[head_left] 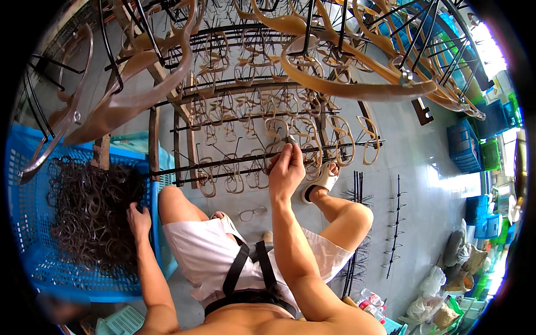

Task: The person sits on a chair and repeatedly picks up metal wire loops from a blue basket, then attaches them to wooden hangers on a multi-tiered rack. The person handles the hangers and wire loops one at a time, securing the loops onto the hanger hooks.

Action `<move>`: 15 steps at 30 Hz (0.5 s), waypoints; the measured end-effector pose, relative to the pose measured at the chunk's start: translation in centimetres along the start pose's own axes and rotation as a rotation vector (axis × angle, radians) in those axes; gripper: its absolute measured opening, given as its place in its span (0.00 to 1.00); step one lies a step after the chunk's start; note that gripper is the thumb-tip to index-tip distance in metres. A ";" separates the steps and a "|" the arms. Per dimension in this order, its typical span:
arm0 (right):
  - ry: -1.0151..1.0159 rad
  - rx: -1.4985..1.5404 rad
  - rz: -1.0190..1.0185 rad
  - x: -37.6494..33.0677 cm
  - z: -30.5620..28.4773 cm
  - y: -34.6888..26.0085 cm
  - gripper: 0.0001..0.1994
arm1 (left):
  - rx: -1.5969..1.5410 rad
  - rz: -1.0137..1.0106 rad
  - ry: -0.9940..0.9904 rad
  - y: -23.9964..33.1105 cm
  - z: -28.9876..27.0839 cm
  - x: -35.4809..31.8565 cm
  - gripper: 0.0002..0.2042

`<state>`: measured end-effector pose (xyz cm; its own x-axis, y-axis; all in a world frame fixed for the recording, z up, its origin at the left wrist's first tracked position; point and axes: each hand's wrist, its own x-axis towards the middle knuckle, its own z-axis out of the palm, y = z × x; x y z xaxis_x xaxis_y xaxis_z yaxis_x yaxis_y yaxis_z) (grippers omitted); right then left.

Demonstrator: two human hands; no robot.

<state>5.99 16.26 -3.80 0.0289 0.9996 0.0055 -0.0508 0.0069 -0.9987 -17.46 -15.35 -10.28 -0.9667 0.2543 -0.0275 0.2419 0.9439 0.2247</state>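
My right hand [286,170] is raised in front of the rack, thumb and forefinger pinched at the lower rim of an eyeglass frame [277,127]. That frame is clear brownish and sits by the lowest row of black hooks. At the left, my left hand [139,222] rests against a tangled heap of dark eyeglass frames [92,215], thumb and forefinger apart. Its other fingers are partly hidden by the heap. A blue plastic basket [36,245] holds the heap. Similar light brown frames [215,114] hang in rows on the rack's black bars [223,163].
Large amber frames [357,86] hang close overhead on wire hooks. A loose frame [253,214] lies on the grey floor between my feet. Spiked black rods [395,223] lie to the right. Blue crates [463,146] and plastic bags [432,282] line the right side.
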 end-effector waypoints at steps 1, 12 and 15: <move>0.004 0.046 0.041 0.0 0.4 -0.6 0.12 | -0.019 -0.008 -0.031 -3.5 2.6 1.2 0.15; -0.029 0.313 0.229 0.9 0.4 -0.8 0.11 | 0.094 -0.248 0.041 0.8 0.4 -0.2 0.16; -0.036 0.306 0.179 0.4 0.7 -0.7 0.10 | -0.063 -0.253 0.065 -1.0 2.0 1.0 0.17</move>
<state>5.32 16.72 -3.07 -0.0428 0.9861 -0.1608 -0.3483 -0.1656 -0.9226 -18.48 -15.62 -12.50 -0.9996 -0.0044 -0.0280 -0.0120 0.9603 0.2786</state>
